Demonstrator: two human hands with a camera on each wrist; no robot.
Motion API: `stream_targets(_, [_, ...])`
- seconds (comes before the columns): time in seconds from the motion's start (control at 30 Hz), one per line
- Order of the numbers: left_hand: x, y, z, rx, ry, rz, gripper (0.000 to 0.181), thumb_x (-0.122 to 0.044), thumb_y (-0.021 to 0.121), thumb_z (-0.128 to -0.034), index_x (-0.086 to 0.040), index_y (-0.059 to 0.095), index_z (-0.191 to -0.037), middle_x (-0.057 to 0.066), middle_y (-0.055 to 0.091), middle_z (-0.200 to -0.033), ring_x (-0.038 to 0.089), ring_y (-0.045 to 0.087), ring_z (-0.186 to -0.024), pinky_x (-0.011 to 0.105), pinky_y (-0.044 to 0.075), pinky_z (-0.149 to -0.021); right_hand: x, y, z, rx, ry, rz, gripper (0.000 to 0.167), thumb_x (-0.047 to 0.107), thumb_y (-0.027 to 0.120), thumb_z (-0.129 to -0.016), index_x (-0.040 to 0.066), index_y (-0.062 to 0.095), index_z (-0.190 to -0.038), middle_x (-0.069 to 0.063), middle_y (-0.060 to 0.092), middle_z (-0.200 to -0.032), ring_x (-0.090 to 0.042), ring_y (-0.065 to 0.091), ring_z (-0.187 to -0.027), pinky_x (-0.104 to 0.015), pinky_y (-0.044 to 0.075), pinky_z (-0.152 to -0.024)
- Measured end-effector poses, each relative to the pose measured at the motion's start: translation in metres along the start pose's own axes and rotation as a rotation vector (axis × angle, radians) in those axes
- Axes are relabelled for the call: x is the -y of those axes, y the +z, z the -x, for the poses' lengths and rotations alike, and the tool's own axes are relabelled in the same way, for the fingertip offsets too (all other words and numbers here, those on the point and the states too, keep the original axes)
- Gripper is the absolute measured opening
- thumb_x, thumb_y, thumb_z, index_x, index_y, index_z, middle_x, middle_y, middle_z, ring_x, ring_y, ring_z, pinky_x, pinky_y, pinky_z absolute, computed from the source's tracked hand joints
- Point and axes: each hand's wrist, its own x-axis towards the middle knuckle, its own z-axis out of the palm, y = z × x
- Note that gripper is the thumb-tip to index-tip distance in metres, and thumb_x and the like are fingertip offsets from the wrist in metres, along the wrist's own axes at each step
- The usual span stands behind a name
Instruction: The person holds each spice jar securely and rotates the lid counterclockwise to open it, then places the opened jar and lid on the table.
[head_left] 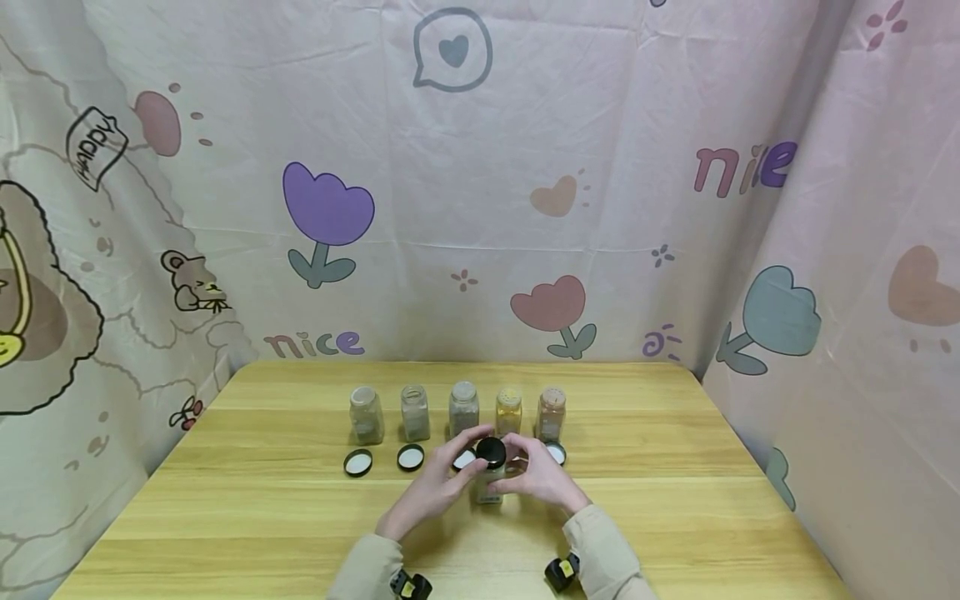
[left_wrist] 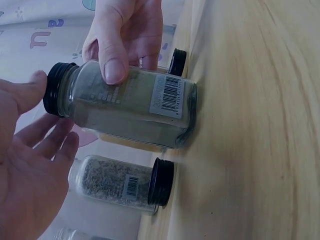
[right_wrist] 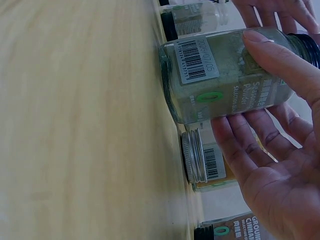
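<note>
A glass jar of greyish-green seasoning powder [right_wrist: 225, 75] stands upright near the middle of the wooden table, with a barcode label low on one side. My right hand [head_left: 543, 477] grips its body, the thumb on the near side and the fingers curled behind. On its mouth sits a black lid [head_left: 491, 452]. My left hand [head_left: 437, 485] holds this lid between thumb and index finger, its other fingers loosely bent beside the jar. Between lid and glass, some clear thread shows in the left wrist view.
Behind stand several lidless spice jars in a row, including a grey-flecked jar [left_wrist: 117, 180], a yellow jar [head_left: 508, 413] and a reddish-brown jar [head_left: 551, 415]. Black lids with white linings, such as the leftmost lid [head_left: 357, 462], lie before them. A silver lid [right_wrist: 193, 157] leans by the yellow jar.
</note>
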Motion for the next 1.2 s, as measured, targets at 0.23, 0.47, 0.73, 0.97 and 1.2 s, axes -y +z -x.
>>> stream_targets(0.23, [-0.002,0.001,-0.001,0.013,-0.024,0.051,0.042,-0.004,0.057,-0.0998,-0.003,0.051,-0.142,0.022,0.061,-0.139,0.037,0.061,-0.127,0.048,0.054,-0.104,0.012,0.000,0.002,0.004,0.011,0.010,0.042,0.002,0.086,-0.075,-0.001,0.063,-0.110,-0.009,0.065,-0.102,-0.020,0.061,-0.093,-0.051,0.058,-0.094])
stream_targets(0.47, [-0.003,0.008,-0.001,-0.076,-0.022,-0.040,0.046,-0.012,0.068,-0.0946,-0.002,0.055,-0.137,0.017,0.062,-0.134,0.034,0.062,-0.125,0.045,0.055,-0.104,0.011,0.000,0.001,-0.001,0.017,0.004,0.042,0.004,0.086,-0.075,0.001,0.064,-0.110,-0.007,0.065,-0.102,-0.019,0.061,-0.094,-0.049,0.058,-0.095])
stream_targets(0.73, [-0.003,0.004,0.000,-0.033,-0.017,-0.011,0.045,-0.010,0.062,-0.0985,-0.001,0.051,-0.141,0.021,0.057,-0.142,0.037,0.056,-0.132,0.047,0.049,-0.111,0.000,-0.001,0.001,0.001,-0.007,-0.011,0.045,0.008,0.088,-0.074,0.003,0.064,-0.112,-0.007,0.066,-0.102,-0.016,0.062,-0.094,-0.042,0.060,-0.094])
stream_targets(0.97, [-0.002,0.001,-0.001,0.012,-0.003,0.043,0.041,-0.005,0.053,-0.1023,-0.005,0.050,-0.143,0.022,0.058,-0.143,0.037,0.059,-0.129,0.046,0.053,-0.107,0.000,-0.002,0.000,-0.004,-0.020,0.001,0.044,0.007,0.087,-0.075,0.003,0.063,-0.112,-0.007,0.065,-0.103,-0.012,0.060,-0.093,-0.041,0.060,-0.092])
stream_targets(1.2, [-0.002,0.006,-0.001,-0.070,-0.011,-0.009,0.039,-0.010,0.062,-0.0980,-0.001,0.056,-0.136,0.018,0.063,-0.137,0.036,0.061,-0.126,0.047,0.054,-0.104,-0.001,0.000,0.000,-0.003,0.000,-0.012,0.046,0.010,0.089,-0.074,0.004,0.064,-0.112,-0.008,0.066,-0.104,-0.015,0.062,-0.095,-0.030,0.059,-0.093])
